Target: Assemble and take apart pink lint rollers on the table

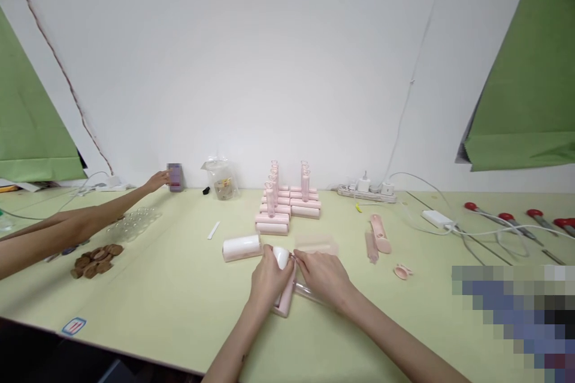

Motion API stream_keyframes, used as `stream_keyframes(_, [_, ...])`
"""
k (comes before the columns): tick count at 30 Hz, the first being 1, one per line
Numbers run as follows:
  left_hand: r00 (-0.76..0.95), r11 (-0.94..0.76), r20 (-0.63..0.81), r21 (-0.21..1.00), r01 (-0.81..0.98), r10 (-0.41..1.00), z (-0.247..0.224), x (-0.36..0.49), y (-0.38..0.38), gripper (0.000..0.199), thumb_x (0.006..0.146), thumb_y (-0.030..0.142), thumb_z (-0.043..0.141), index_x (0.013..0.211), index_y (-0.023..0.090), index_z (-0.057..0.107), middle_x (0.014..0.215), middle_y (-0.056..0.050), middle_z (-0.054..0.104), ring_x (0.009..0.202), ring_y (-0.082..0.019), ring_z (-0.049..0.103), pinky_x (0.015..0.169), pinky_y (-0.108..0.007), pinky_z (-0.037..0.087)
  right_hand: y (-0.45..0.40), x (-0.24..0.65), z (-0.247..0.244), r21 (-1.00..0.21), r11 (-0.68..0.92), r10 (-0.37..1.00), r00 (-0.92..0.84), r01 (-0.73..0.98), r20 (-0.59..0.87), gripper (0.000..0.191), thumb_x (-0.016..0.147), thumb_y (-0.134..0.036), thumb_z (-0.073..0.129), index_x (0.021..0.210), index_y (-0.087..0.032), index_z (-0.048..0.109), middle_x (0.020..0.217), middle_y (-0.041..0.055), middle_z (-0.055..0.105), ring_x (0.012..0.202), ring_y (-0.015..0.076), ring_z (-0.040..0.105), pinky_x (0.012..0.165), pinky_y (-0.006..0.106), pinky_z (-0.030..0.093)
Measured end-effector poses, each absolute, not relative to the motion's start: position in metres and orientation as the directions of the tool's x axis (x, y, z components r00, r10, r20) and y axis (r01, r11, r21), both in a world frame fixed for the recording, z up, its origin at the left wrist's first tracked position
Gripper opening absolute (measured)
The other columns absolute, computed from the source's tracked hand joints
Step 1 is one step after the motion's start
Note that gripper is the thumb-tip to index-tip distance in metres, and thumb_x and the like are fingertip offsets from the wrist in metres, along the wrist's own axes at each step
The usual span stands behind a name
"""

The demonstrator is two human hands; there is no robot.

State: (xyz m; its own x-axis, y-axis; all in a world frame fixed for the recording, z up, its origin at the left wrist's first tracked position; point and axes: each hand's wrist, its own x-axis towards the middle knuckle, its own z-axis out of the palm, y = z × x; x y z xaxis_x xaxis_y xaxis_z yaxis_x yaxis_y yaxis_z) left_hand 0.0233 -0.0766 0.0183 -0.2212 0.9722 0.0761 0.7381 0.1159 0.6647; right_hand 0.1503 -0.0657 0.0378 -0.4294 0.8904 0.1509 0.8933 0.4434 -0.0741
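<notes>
My left hand (268,278) is closed around a white roll (281,256) set at a pink casing (284,305), low over the table. Close beside it, my right hand (324,275) pinches at the roll's right side; whatever its fingertips hold is too small to make out. A clear plastic tube (308,291) lies under the right hand. To the left rests another white roll (241,247) in a clear-pink casing. A translucent pink cover (317,245) lies just behind the right hand.
Rows of pink roller units (272,228) stand behind. Right are a pink handle part (381,234), a small pink ring piece (403,271), a power strip (366,192) and screwdrivers (507,218). Left, another person's arm (90,221) reaches over brown discs (96,260) to a phone (175,178).
</notes>
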Motion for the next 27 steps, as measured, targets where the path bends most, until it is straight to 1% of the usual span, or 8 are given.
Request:
stream_keyframes(3, [-0.228, 0.124, 0.123, 0.554, 0.823, 0.966, 0.017, 0.029, -0.078, 0.021, 0.077, 0.036, 0.041, 0.088, 0.020, 0.034, 0.078, -0.007, 0.060, 0.073, -0.026, 0.060, 0.053, -0.027, 0.034, -0.065, 0.151, 0.031, -0.110, 0.451, 0.890, -0.437, 0.886, 0.131, 0.029, 0.086, -0.020, 0.028, 0.099, -0.019, 0.055, 0.074, 0.0075, 0.069, 0.066, 0.0223, 0.063, 0.048, 0.025, 0.028])
stream_keyframes(7, [-0.218, 0.068, 0.233, 0.519, 0.852, 0.948, 0.021, 0.031, -0.077, 0.020, 0.078, 0.034, 0.042, 0.091, 0.020, 0.035, 0.079, -0.005, 0.060, 0.072, -0.023, 0.060, 0.051, -0.025, 0.033, -0.064, 0.167, 0.035, -0.183, 0.449, 0.893, -0.434, 0.875, 0.115, 0.030, 0.087, -0.026, 0.028, 0.106, -0.018, 0.050, 0.076, 0.0069, 0.068, 0.066, 0.0212, 0.062, 0.048, 0.025, 0.030])
stream_keyframes(9, [-0.183, 0.002, 0.304, 0.511, 0.860, 0.935, 0.027, 0.030, -0.072, 0.022, 0.079, 0.036, 0.042, 0.092, 0.020, 0.037, 0.080, -0.004, 0.060, 0.073, -0.023, 0.060, 0.052, -0.025, 0.033, -0.061, 0.180, 0.044, -0.247, 0.436, 0.900, -0.424, 0.865, 0.102, 0.031, 0.088, -0.032, 0.026, 0.097, -0.021, 0.053, 0.073, 0.0035, 0.068, 0.064, 0.0183, 0.061, 0.048, 0.023, 0.030])
stream_keyframes(12, [-0.066, -0.139, 0.414, 0.446, 0.884, 0.908, 0.039, 0.032, -0.056, 0.025, 0.079, 0.037, 0.042, 0.097, 0.020, 0.039, 0.086, -0.004, 0.060, 0.076, -0.023, 0.060, 0.054, -0.026, 0.035, -0.055, 0.199, 0.057, -0.400, 0.384, 0.922, -0.370, 0.832, 0.115, 0.035, 0.086, -0.040, 0.027, 0.077, -0.024, 0.056, 0.068, -0.0008, 0.065, 0.060, 0.0154, 0.058, 0.046, 0.021, 0.029])
stream_keyframes(15, [0.046, -0.256, 0.495, 0.365, 0.895, 0.868, 0.049, 0.039, -0.035, 0.031, 0.078, 0.037, 0.046, 0.105, 0.021, 0.039, 0.096, -0.003, 0.060, 0.083, -0.023, 0.059, 0.057, -0.026, 0.037, -0.049, 0.212, 0.060, -0.491, 0.305, 0.952, -0.256, 0.816, 0.166, 0.037, 0.084, -0.046, 0.029, 0.074, -0.026, 0.058, 0.060, -0.0024, 0.061, 0.055, 0.0150, 0.054, 0.044, 0.022, 0.026])
stream_keyframes(18, [0.102, -0.306, 0.515, 0.330, 0.893, 0.851, 0.052, 0.047, -0.021, 0.034, 0.077, 0.036, 0.049, 0.107, 0.022, 0.041, 0.097, -0.002, 0.060, 0.086, -0.021, 0.058, 0.057, -0.025, 0.038, -0.046, 0.219, 0.055, -0.546, 0.232, 0.970, -0.147, 0.805, 0.195, 0.037, 0.083, -0.048, 0.030, 0.080, -0.027, 0.061, 0.057, -0.0024, 0.061, 0.052, 0.0151, 0.052, 0.044, 0.022, 0.027])
stream_keyframes(21, [0.120, -0.300, 0.503, 0.293, 0.908, 0.856, 0.047, 0.051, -0.018, 0.033, 0.076, 0.032, 0.051, 0.106, 0.022, 0.044, 0.094, -0.002, 0.061, 0.085, -0.021, 0.058, 0.056, -0.025, 0.039, -0.048, 0.221, 0.049, -0.606, 0.204, 0.973, -0.088, 0.769, 0.216, 0.038, 0.082, -0.049, 0.032, 0.083, -0.028, 0.062, 0.058, -0.0020, 0.060, 0.051, 0.0148, 0.051, 0.045, 0.022, 0.030])
stream_keyframes(27, [0.192, -0.329, 0.466, 0.234, 0.915, 0.864, 0.030, 0.051, -0.025, 0.035, 0.074, 0.031, 0.054, 0.106, 0.022, 0.046, 0.093, -0.003, 0.060, 0.084, -0.021, 0.057, 0.059, -0.025, 0.040, -0.060, 0.217, 0.045, -0.588, 0.258, 0.963, -0.156, 0.767, 0.220, 0.043, 0.083, -0.050, 0.029, 0.077, -0.026, 0.064, 0.053, -0.0014, 0.057, 0.046, 0.0146, 0.048, 0.043, 0.022, 0.027])
